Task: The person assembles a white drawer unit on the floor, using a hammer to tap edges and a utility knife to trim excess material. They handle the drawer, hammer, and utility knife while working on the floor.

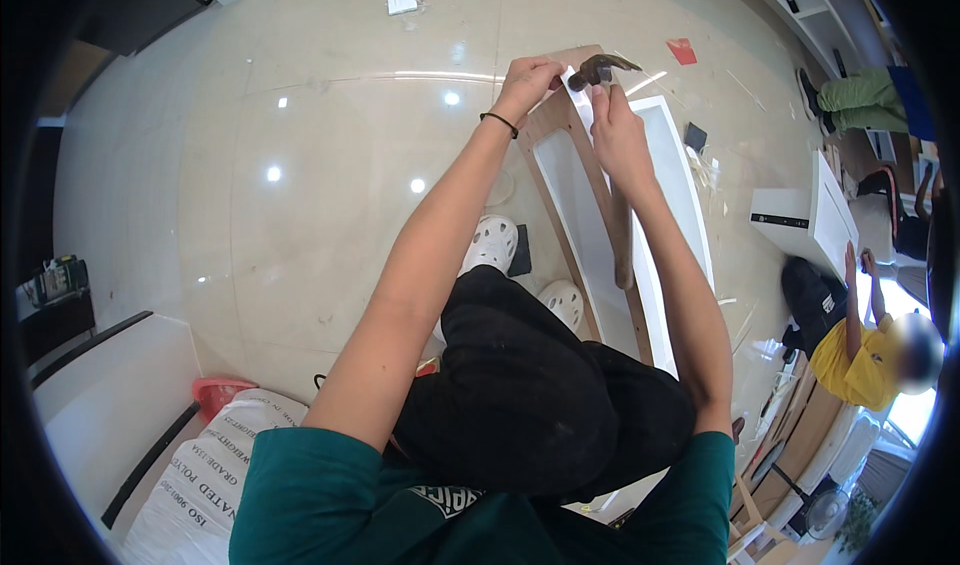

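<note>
The hammer (622,240), held in the right hand (622,140), runs lengthwise along the wooden frame (548,123), head by its far end, just right of the left hand (528,87), whose hold I cannot tell.

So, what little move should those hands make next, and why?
I'd say the left hand should probably ease its fingers back a little before any tap: the head of the hammer looks very close to those fingertips, at the far end of the frame, and the right hand grips the hammer just below its head.
</note>
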The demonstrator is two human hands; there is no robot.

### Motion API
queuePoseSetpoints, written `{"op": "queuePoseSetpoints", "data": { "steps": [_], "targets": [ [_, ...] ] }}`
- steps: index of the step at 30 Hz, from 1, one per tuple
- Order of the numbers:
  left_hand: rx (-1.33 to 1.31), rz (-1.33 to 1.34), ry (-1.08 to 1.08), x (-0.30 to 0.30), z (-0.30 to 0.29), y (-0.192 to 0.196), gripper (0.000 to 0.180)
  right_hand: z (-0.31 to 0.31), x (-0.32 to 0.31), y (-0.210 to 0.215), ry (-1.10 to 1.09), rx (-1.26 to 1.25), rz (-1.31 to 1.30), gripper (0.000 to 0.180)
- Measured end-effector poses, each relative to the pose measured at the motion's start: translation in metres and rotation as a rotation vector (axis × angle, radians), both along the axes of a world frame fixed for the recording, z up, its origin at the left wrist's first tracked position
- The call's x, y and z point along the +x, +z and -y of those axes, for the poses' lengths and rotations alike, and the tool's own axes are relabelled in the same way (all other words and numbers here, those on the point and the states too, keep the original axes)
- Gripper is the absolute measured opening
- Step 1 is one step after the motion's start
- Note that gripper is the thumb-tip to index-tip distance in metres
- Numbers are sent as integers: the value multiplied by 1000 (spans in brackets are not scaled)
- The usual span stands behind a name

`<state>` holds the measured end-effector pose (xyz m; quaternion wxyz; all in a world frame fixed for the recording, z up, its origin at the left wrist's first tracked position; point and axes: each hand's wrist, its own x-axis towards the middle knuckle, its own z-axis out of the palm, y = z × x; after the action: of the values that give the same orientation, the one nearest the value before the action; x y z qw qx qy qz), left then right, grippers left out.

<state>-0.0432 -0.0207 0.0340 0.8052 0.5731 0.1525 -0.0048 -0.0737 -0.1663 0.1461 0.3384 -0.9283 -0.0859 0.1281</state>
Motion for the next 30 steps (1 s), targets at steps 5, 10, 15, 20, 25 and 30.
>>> {"op": "queuePoseSetpoints", "data": {
  "steps": [5,10,15,20,25,30],
  "targets": [
    [-2,-6,-9,1,0,-2,23,9,2,-4,-6,-27,-6,43],
    [1,-1,1,1,1,-5,23,15,-2,-15,-5,35,88,45],
    [117,2,-8,-4,5,1,31,33,-17,2,-59,95,-57,49],
    [419,38,14,-10,15,9,39,107,-123,36,-280,489,-162,48],
    [349,73,-74,-2,8,1,37,196,-284,-3,-523,161,26,47],
    [331,5,-109,5,3,-4,32,233,-427,-92,-655,-215,-190,34]
  ]
}}
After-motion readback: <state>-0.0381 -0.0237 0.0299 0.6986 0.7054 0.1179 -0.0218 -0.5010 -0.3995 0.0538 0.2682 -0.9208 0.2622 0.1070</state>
